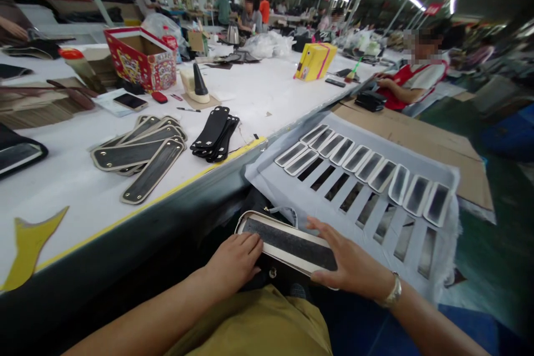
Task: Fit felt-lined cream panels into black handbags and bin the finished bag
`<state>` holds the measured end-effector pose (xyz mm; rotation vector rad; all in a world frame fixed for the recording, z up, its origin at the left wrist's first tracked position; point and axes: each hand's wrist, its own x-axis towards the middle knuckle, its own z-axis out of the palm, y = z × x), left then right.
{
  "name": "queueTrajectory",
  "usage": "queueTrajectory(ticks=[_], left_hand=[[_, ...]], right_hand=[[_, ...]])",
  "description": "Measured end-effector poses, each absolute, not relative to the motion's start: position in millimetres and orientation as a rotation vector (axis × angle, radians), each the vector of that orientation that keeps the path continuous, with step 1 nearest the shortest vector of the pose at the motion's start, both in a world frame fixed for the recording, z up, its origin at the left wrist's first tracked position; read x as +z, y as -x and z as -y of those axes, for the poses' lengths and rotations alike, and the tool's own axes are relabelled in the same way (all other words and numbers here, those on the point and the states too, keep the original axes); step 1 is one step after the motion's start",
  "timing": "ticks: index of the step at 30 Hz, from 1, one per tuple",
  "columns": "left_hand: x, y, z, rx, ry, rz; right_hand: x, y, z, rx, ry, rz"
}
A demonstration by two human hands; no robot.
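A black bag rests on my lap, with a long black, white-edged panel facing up on it. The fingers of my left hand are curled over the panel's left part, gripping the bag there. At the right end, my right hand spans the panel, thumb at the near edge and fingers at the far edge. A grey strap-like piece sticks up behind the panel. The bag's underside is hidden in shadow.
White-edged pieces lie in rows on a grey sheet at right. On the white table are beige-edged strips, black strips, a red box and a yellow box. A person in red sits beyond.
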<state>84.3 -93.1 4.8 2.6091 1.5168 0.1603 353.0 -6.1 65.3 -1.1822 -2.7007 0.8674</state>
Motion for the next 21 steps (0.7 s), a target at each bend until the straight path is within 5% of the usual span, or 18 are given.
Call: queueTrajectory(ticks=[5,10,21], left_hand=[[14.9,-91.3,88.3,0.045,-2.633,-1.560],[18.7,-92.6,76.8,-0.049,-2.732,-1.480],[32.4,-119.4,71.6,0.067,-2.863,-1.317]], right_hand=[[64.8,-385.4,6.8,1.141,1.650,2.219],[58.5,-403.6,19.3,1.827,1.657,1.838],[38.2,-399.6,30.5,1.805,1.730,1.754]])
